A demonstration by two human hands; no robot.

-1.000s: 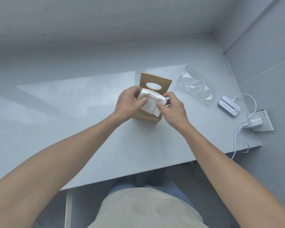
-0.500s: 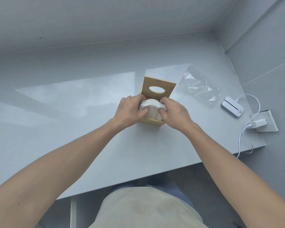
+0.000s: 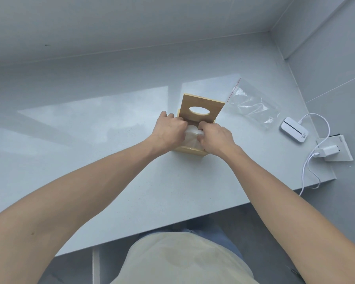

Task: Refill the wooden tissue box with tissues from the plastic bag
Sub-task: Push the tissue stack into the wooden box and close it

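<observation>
Left hand [image 3: 169,131] fingers curled on tissues [image 3: 191,136], right hand [image 3: 214,138] fingers curled gripping them, inside wooden tissue box [image 3: 190,149]

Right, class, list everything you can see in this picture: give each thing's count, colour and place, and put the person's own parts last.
Table: one, pale grey, under everything.
Tissue box: one, light wood, table centre.
Lid: one, wooden with oval hole, standing open at the box's far side.
Tissues: one white stack, in the box between both hands.
Plastic bag: one, clear with red strip, right of the box.
Small device: one, white, near right edge.
Charger: one, white, in the socket plate.
Cable: one, white, from charger to device.
Left hand: pressing the tissues.
Right hand: pressing the tissues.
</observation>
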